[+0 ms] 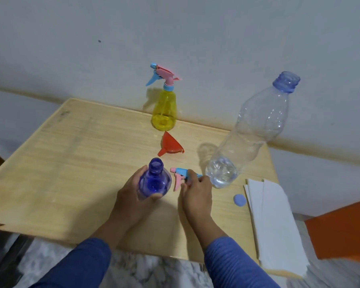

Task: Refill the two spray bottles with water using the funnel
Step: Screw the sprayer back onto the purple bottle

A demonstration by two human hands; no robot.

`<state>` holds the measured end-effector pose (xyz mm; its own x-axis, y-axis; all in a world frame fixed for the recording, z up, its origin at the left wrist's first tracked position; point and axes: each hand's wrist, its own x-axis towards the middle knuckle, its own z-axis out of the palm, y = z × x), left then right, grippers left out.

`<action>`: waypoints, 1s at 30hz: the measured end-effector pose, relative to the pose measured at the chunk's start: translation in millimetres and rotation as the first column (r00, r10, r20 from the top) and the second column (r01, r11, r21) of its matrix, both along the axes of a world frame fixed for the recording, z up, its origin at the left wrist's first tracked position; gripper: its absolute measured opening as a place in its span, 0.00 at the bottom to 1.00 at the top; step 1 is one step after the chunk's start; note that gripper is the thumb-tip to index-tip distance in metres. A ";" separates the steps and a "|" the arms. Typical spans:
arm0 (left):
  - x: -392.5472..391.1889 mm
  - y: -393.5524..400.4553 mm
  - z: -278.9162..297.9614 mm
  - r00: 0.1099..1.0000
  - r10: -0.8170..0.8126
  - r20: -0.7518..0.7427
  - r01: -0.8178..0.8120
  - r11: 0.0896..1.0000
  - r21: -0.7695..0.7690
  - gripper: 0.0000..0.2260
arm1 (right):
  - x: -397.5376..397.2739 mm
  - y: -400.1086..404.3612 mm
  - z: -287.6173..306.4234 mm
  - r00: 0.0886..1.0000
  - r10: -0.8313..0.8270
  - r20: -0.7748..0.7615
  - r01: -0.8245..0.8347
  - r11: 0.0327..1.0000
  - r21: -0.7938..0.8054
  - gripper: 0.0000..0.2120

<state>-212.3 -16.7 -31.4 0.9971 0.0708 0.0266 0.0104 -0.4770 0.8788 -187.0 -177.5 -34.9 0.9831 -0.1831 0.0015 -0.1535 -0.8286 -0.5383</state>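
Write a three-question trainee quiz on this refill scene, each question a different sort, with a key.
1. True or false: the yellow spray bottle has its trigger head screwed on.
2. Which thing does the left hand hold? A) the red funnel B) the blue spray bottle C) the clear water bottle
3. Fill in: the right hand holds the loose ____ by the blue spray bottle.

Key: 1 true. 2 B. 3 trigger head.
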 end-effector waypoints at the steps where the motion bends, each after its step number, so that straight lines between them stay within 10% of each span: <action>1: 0.2 -0.4 -0.9 1.000 0.002 -0.004 -0.002 1.000 0.010 0.35 | 0.8 -0.1 0.4 1.000 -0.009 -0.015 0.009 1.000 0.006 0.16; 8: 3.4 4.5 -16.0 0.999 0.012 -0.032 -0.013 1.000 -0.024 0.36 | 17.1 9.9 52.4 0.981 -0.141 0.134 0.082 0.925 0.371 0.18; 14: 1.4 6.1 -17.7 0.999 0.016 -0.051 -0.020 0.996 -0.088 0.37 | 22.1 33.6 143.7 0.930 -0.169 0.326 -0.135 0.668 0.732 0.30; 30: 2.1 6.4 -21.8 1.000 0.006 -0.009 -0.008 0.988 -0.153 0.35 | 23.9 66.0 138.6 0.823 -0.030 0.567 -0.429 0.621 0.656 0.36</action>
